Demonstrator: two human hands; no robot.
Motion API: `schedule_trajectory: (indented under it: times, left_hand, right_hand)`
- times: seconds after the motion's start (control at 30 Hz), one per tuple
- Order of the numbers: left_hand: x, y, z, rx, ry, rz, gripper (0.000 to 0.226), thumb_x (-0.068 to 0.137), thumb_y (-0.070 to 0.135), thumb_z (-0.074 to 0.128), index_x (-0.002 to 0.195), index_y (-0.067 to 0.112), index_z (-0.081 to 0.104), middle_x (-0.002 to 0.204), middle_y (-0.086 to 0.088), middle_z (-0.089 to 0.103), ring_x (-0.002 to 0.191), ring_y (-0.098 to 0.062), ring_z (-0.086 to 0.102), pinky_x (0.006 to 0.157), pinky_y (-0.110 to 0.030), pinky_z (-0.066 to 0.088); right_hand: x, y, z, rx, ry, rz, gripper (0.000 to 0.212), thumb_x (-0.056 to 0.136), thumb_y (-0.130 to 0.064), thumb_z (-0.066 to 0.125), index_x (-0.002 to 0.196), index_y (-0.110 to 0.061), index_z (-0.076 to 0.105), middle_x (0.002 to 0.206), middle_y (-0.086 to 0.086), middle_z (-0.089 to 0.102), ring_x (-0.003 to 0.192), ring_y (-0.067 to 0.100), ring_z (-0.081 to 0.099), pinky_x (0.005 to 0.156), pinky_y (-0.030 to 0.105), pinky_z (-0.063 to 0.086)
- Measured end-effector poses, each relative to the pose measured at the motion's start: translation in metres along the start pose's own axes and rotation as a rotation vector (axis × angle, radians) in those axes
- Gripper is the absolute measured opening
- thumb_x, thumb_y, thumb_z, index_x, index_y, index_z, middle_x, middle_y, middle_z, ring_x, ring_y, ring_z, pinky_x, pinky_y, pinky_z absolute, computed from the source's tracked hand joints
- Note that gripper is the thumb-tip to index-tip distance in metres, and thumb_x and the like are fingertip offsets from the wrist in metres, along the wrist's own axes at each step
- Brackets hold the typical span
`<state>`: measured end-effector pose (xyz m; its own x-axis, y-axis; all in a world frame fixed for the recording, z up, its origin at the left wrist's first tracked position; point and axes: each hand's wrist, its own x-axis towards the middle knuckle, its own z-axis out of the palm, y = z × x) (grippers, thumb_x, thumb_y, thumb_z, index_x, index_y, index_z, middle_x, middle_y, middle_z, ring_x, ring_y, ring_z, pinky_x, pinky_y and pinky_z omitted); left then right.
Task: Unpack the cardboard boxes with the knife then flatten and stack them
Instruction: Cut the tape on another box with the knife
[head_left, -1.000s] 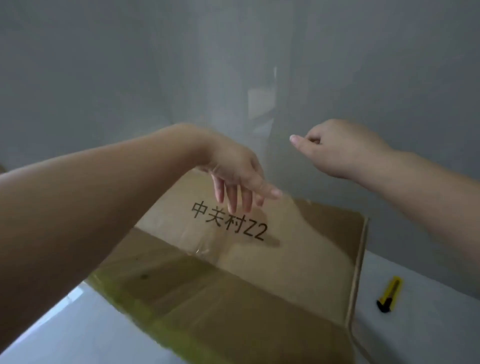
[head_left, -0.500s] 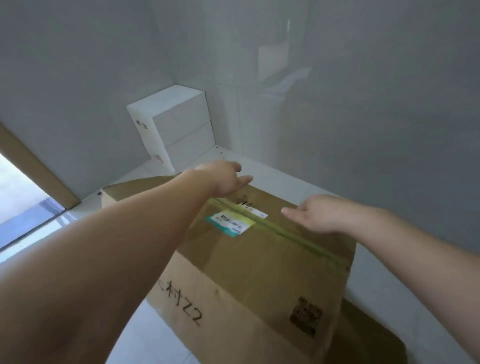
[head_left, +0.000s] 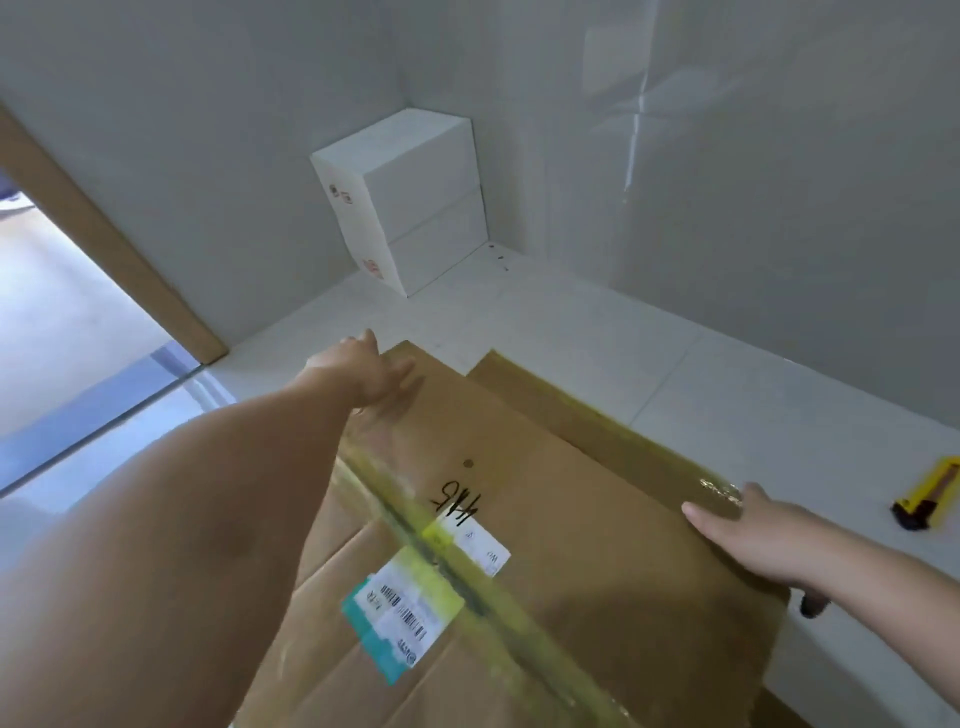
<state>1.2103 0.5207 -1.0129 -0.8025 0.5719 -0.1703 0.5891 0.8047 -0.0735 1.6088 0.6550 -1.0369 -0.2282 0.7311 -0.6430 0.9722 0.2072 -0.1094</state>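
Observation:
A large brown cardboard box (head_left: 597, 561) with yellowish tape along its top seam and a shipping label fills the lower middle of the view. My left hand (head_left: 369, 376) rests flat with straight fingers on its far left corner. My right hand (head_left: 753, 540) lies palm down on its right edge, fingers extended, thumb over the side. A flattened brown cardboard sheet (head_left: 571, 410) sticks out on the floor behind the box. A yellow and black utility knife (head_left: 930, 493) lies on the floor at the far right, apart from both hands.
Two stacked white boxes (head_left: 410, 202) stand in the room corner ahead. A wooden door frame (head_left: 104, 249) and a glass threshold lie to the left. White tiled floor (head_left: 649, 343) surrounds the box, with grey walls behind.
The box has turned over, from showing its open inside to its taped top facing up. Both hands came down onto it and moved apart towards its far left corner and right edge.

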Motion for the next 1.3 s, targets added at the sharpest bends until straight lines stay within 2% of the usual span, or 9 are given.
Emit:
schedule_trajectory:
  times: [0.07,0.2,0.33,0.43,0.53,0.73,0.87,1.03,1.3]
  left_hand:
    - [-0.002,-0.001,0.023,-0.003,0.000,0.075,0.081,0.082,0.077,0.031,0.136,0.017,0.036,0.127,-0.009,0.052,0.104,-0.030,0.057,0.073,-0.037,0.044]
    - [-0.004,-0.009,0.056,-0.001,0.073,0.089,0.085,0.079,0.080,0.027,0.136,0.017,0.036,0.128,-0.011,0.050,0.112,-0.032,0.051,0.084,-0.043,0.048]
    - [0.000,-0.038,0.069,-0.059,0.130,0.018,0.086,0.076,0.084,0.023,0.124,0.015,0.042,0.120,-0.013,0.054,0.102,-0.034,0.055,0.079,-0.042,0.048]
    - [-0.006,-0.058,0.076,-0.109,0.147,-0.046,0.088,0.074,0.086,0.021,0.117,0.013,0.046,0.108,-0.011,0.055,0.085,-0.029,0.053,0.068,-0.038,0.046]
    - [-0.011,-0.064,0.080,-0.114,0.151,-0.107,0.086,0.072,0.087,0.017,0.109,0.016,0.047,0.083,-0.001,0.052,0.071,-0.023,0.050,0.053,-0.030,0.035]
    - [-0.002,-0.060,0.081,-0.164,0.174,-0.142,0.081,0.071,0.087,0.020,0.103,0.017,0.046,0.075,-0.001,0.051,0.061,-0.020,0.048,0.049,-0.028,0.033]
    - [0.008,-0.044,0.077,-0.257,0.195,-0.164,0.085,0.073,0.082,0.027,0.115,0.012,0.048,0.099,-0.010,0.060,0.082,-0.030,0.056,0.060,-0.034,0.041]
    - [0.007,-0.017,0.071,-0.324,0.201,-0.033,0.079,0.083,0.073,0.034,0.134,0.013,0.037,0.127,-0.012,0.051,0.107,-0.034,0.054,0.072,-0.037,0.042]
    - [0.009,-0.012,0.059,-0.261,0.097,-0.113,0.067,0.078,0.079,0.034,0.077,0.016,0.057,0.070,-0.003,0.060,0.060,-0.021,0.054,0.050,-0.026,0.036]
  right_hand:
    - [-0.003,-0.005,0.024,0.010,-0.014,-0.060,0.080,0.093,-0.064,0.030,0.149,-0.009,0.018,0.148,0.013,0.037,0.122,0.032,0.050,0.083,0.035,0.052]
    - [-0.013,-0.010,0.054,0.082,-0.019,-0.149,0.073,0.094,-0.063,0.021,0.145,-0.011,0.031,0.146,0.011,0.043,0.132,0.027,0.043,0.098,0.032,0.037]
    - [-0.028,0.017,0.066,0.191,0.023,-0.066,0.088,0.080,-0.078,0.026,0.136,-0.013,0.042,0.132,0.008,0.054,0.118,0.028,0.053,0.092,0.036,0.047]
    - [-0.042,0.032,0.072,0.459,-0.083,0.053,0.102,0.053,-0.091,0.034,0.106,-0.007,0.055,0.101,0.012,0.064,0.085,0.031,0.066,0.073,0.042,0.058]
    - [-0.049,0.032,0.083,0.626,-0.019,0.032,0.087,0.047,-0.087,0.046,0.090,-0.013,0.059,0.089,0.007,0.066,0.078,0.028,0.066,0.070,0.048,0.059]
    - [-0.024,0.024,0.079,0.637,0.130,-0.048,0.062,0.074,-0.073,0.054,0.089,-0.013,0.058,0.088,0.003,0.065,0.080,0.025,0.064,0.073,0.047,0.057]
    - [0.011,0.019,0.051,0.723,0.302,-0.043,0.059,0.079,-0.062,0.062,0.101,-0.007,0.059,0.098,0.012,0.067,0.088,0.033,0.064,0.080,0.050,0.055]
    - [0.012,0.034,0.043,0.900,0.349,-0.071,0.059,0.084,-0.059,0.057,0.127,-0.021,0.041,0.120,-0.007,0.055,0.111,0.026,0.055,0.095,0.045,0.046]
    - [-0.004,0.038,0.054,1.082,0.271,-0.034,0.046,0.087,-0.047,0.062,0.124,-0.026,0.045,0.116,-0.006,0.059,0.106,0.023,0.057,0.097,0.049,0.047]
